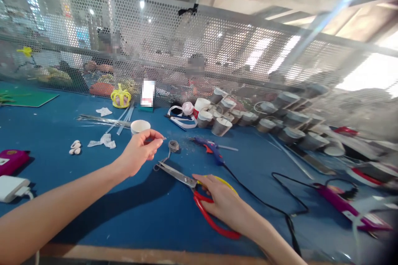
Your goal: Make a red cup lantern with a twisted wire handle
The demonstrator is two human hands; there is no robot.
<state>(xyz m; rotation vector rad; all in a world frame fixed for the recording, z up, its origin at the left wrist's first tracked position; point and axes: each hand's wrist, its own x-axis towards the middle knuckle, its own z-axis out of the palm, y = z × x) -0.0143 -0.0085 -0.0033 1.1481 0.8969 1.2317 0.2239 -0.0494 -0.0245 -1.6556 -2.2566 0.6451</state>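
Note:
My right hand point(222, 198) grips a pair of scissors point(178, 176) with one red and one yellow handle, the blades pointing left and slightly apart. Near the blade tips lies the loose end of a small grey coil of cord point(173, 146). My left hand point(143, 149) is raised over the table with thumb and forefinger pinched; a tiny pale bit shows at the fingertips, too small to name. Just behind it stands a white paper cup point(140, 126), partly covered by the hand. A blue glue gun point(213, 149) rests to the right of the coil.
Several grey-wrapped cups point(222, 126) are grouped at the back right. A purple power strip point(345, 207) and black cable lie on the right. A yellow crown-shaped piece point(120, 97) and a lit phone point(147, 93) stand before the perforated metal screen point(161, 33). Thin wires point(102, 121) lie at left.

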